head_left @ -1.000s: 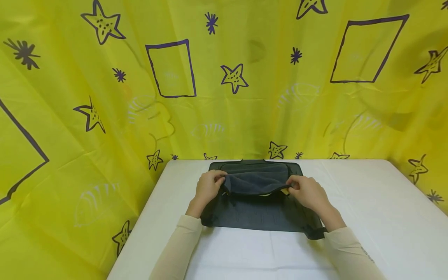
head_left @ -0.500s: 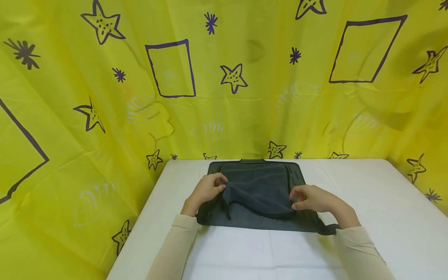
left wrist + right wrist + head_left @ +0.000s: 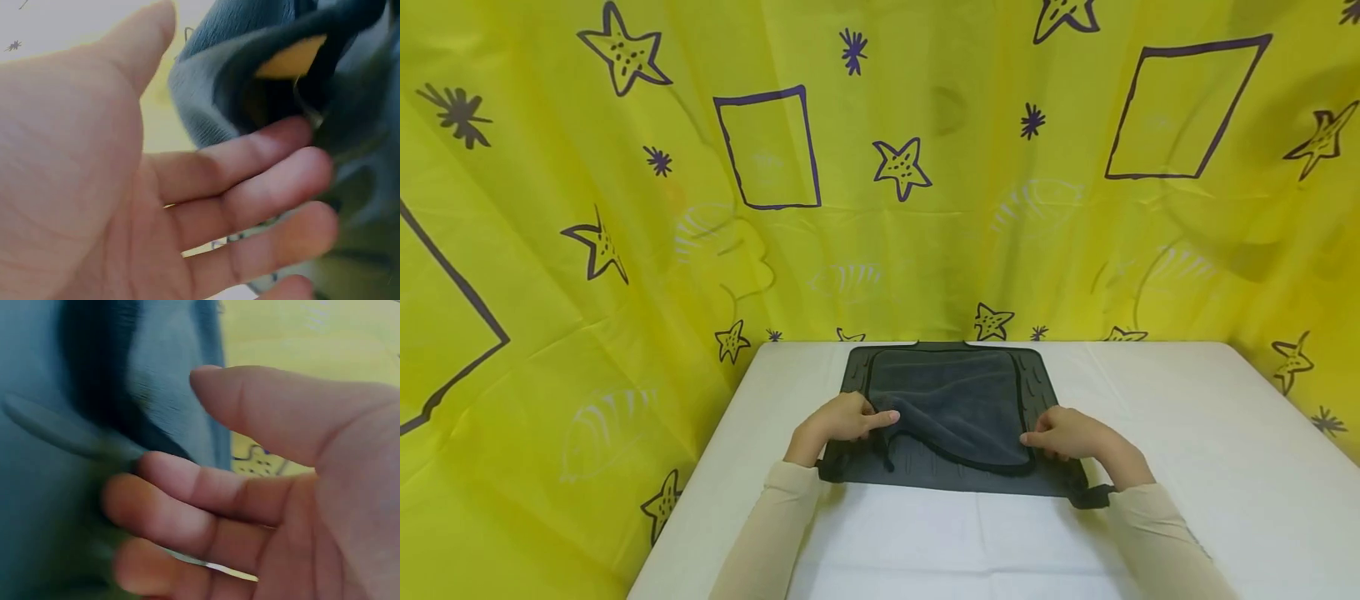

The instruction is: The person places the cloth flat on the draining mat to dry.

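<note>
A dark grey plush cloth (image 3: 955,383) with black edging lies on a dark ridged board (image 3: 932,479) at the table's far side. Its near left part is rumpled and raised in a fold. My left hand (image 3: 846,417) is at that left edge, thumb over the cloth in the head view; the left wrist view shows its fingers (image 3: 275,194) loosely extended and reaching under the raised fold (image 3: 206,87). At the cloth's right edge is my right hand (image 3: 1067,433). Its thumb and fingers (image 3: 162,506) stand apart in the right wrist view, fingertips by the dark edging.
Black straps (image 3: 1092,497) hang off the board's near corners, close to my wrists. The board lies on a white-covered table (image 3: 1180,417). A yellow curtain (image 3: 955,250) with star drawings stands right behind the table.
The lifted near edge of the cloth has come down toward me and spread over the board. Both hands have moved nearer to me, and their pinch on the edge has loosened.
</note>
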Demonstrator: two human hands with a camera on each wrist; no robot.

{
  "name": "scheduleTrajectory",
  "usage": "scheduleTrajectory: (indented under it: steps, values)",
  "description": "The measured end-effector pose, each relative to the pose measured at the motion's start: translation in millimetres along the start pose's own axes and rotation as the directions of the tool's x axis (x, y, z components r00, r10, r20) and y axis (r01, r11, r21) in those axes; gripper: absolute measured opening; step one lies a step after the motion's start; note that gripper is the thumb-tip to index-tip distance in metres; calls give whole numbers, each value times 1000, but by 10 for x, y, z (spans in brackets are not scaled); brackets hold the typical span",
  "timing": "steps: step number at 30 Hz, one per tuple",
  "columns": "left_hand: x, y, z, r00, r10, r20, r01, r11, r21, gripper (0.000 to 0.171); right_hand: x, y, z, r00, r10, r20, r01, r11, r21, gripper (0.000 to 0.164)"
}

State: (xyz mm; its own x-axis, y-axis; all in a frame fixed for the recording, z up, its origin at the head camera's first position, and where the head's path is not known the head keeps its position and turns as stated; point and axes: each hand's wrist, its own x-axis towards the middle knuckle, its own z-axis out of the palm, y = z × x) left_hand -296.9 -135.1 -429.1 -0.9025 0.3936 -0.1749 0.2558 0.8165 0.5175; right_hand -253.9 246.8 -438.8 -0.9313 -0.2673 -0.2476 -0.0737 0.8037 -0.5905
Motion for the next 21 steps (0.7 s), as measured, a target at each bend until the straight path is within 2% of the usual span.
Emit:
scheduleTrajectory:
  steps: [2, 5, 8, 16, 19, 21]
  values:
    - [23, 11, 32, 1000, 29, -13, -29, 999, -31, 54, 31, -18, 76, 999, 25, -38, -27, 999, -38, 33]
    - [61, 40, 75, 995, 63, -79, -69, 995, -73, 49, 60, -58, 163, 992, 83, -99, -92, 992, -90, 39]
    - [92, 65, 107, 987, 71, -147, -87, 991, -104, 46, 75, -75, 206, 986, 103, -130, -118, 986, -114, 39]
    - [126, 25, 88, 973, 11, -229, -67, 969, -238, 33, 113, -13, 217, 994, 39, -104, -34, 998, 47, 29]
    - [111, 13, 56, 968, -15, -252, -64, 951, -303, 22, 109, -2, 168, 995, 44, -92, -35, 995, 97, 23]
    - [100, 3, 34, 968, -31, -248, -62, 931, -361, 21, 102, 15, 123, 996, 35, -86, -23, 990, 136, 20]
